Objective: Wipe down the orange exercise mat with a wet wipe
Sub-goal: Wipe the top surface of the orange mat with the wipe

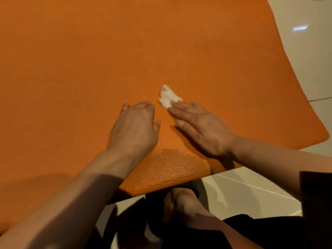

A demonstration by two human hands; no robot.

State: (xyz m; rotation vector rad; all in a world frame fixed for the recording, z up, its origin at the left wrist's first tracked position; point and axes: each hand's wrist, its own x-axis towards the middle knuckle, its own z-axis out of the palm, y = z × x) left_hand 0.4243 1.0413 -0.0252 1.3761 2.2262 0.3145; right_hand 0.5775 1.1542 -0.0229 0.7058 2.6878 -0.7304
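Right hand (201,126), fingers flat, pins crumpled wet wipe (168,96) at fingertips on orange mat (89,60); left hand (135,125) rests loosely curled beside, empty; unwiped mat stretches ahead.

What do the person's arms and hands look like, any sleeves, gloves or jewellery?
Both forearms are bare up to the frame edge. The left hand and right hand wear no gloves, and no rings, watch or bracelets show. A dark sleeve edge appears by the right arm.

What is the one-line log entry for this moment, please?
right hand: flat, fingers on wet wipe | left hand: resting on orange mat, holds nothing
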